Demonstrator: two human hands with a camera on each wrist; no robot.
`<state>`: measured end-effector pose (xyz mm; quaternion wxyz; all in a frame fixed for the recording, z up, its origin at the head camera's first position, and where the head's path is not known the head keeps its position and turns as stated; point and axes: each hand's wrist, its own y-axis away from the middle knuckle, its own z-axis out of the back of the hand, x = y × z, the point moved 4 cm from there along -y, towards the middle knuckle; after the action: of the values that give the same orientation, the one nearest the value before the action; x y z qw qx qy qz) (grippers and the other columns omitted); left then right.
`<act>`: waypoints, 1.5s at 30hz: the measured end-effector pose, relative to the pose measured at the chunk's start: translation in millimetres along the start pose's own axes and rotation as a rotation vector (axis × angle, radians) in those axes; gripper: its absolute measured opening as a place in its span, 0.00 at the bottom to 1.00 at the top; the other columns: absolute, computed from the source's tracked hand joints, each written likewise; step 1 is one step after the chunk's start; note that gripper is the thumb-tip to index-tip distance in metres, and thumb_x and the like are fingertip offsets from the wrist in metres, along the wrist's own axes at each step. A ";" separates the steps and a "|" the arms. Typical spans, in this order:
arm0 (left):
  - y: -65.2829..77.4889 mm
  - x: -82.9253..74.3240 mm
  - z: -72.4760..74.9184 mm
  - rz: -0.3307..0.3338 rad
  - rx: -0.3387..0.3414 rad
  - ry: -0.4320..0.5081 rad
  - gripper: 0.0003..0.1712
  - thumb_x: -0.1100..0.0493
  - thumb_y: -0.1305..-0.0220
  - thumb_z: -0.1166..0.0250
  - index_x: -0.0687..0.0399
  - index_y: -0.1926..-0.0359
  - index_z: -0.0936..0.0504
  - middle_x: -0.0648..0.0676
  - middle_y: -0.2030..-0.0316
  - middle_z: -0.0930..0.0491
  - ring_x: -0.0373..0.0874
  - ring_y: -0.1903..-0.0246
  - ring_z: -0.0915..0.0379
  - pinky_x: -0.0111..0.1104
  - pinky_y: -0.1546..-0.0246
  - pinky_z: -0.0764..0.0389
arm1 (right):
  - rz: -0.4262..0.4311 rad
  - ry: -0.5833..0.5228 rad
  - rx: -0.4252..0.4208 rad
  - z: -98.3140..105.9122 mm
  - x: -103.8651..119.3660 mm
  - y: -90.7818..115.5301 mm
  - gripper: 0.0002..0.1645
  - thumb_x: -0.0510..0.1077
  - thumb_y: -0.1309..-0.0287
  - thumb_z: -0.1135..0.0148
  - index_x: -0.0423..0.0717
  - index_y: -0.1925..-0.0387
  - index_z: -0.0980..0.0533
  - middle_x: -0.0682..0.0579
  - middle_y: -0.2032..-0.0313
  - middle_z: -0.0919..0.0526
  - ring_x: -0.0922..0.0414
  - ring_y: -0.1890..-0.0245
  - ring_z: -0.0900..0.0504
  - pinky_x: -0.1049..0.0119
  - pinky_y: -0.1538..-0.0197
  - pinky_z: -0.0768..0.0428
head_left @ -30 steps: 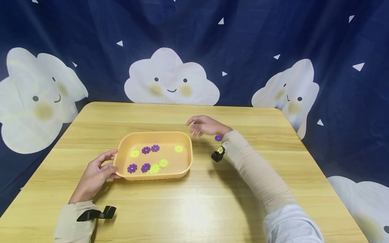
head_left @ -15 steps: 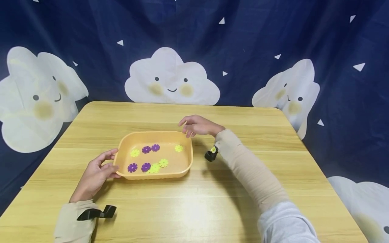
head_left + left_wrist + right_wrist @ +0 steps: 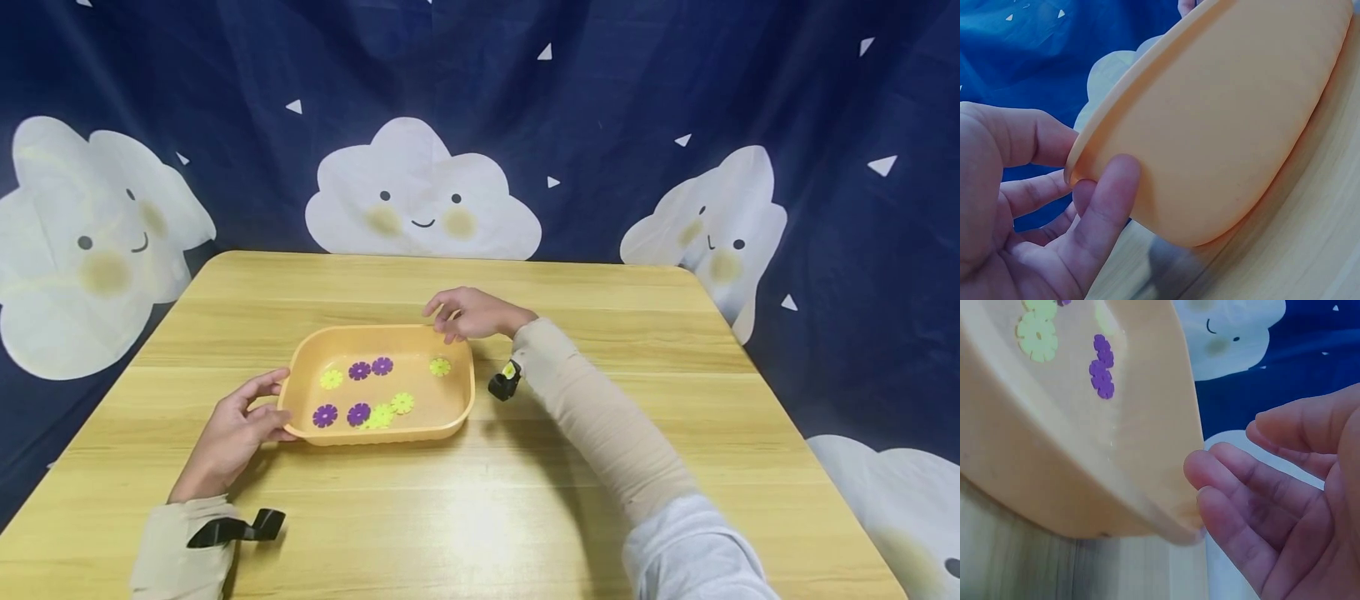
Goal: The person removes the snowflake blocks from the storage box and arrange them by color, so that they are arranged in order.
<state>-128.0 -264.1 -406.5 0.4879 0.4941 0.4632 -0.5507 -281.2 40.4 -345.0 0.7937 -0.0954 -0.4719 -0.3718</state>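
Note:
An orange plastic basin (image 3: 420, 337) stands on the table, left of centre in the head view. Inside it lie several purple flower-shaped discs (image 3: 325, 416) and several yellow flower-shaped discs (image 3: 332, 379). The left hand (image 3: 238, 429) pinches the basin's left end; in the left wrist view fingers (image 3: 1119, 194) press on its wall below the rim. Over the back right corner hovers the right hand (image 3: 476, 314), its fingers loosely bent. The right wrist view shows those fingers (image 3: 1235, 531) close to the basin rim (image 3: 1179, 534), with nothing between them; whether they touch it, I cannot tell.
The wooden table (image 3: 660, 375) extends around the basin. A dark blue curtain (image 3: 600, 100) with cloud prints hangs behind it. Black wrist mounts (image 3: 504, 383) stick out from both sleeves.
The right hand has moved left, from beside the basin to its back right corner. A purple disc seen near the right wrist earlier is now out of sight. The left hand keeps its hold.

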 end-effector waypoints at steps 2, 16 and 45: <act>0.2 0.4 0.3 -0.001 -0.001 0.005 0.34 0.77 0.38 0.43 0.73 0.32 0.43 0.63 0.49 0.44 0.42 0.67 0.22 0.36 0.67 0.13 | 0.009 0.009 0.007 -2.5 1.2 -2.5 0.24 0.33 0.39 0.44 0.36 0.40 0.29 0.35 0.52 0.21 0.48 0.59 0.17 0.62 0.58 0.15; -1.2 1.6 0.8 0.006 -0.008 0.008 0.34 0.77 0.38 0.43 0.73 0.32 0.42 0.63 0.49 0.42 0.42 0.66 0.21 0.36 0.68 0.13 | 0.058 0.143 0.077 -24.0 12.9 -21.2 0.27 0.29 0.44 0.35 0.37 0.41 0.27 0.40 0.53 0.20 0.54 0.54 0.21 0.71 0.50 0.19; 0.5 -0.4 0.9 0.018 -0.009 -0.026 0.34 0.76 0.38 0.43 0.72 0.32 0.43 0.63 0.49 0.43 0.42 0.65 0.21 0.36 0.67 0.13 | -0.007 0.213 0.203 -67.3 17.0 -56.1 0.30 0.31 0.44 0.35 0.43 0.39 0.28 0.49 0.49 0.21 0.60 0.50 0.24 0.76 0.49 0.23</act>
<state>-127.5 -265.0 -406.1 0.5009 0.4888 0.4550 -0.5505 -269.1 -41.5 -378.3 0.8435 0.0268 -0.4207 -0.3329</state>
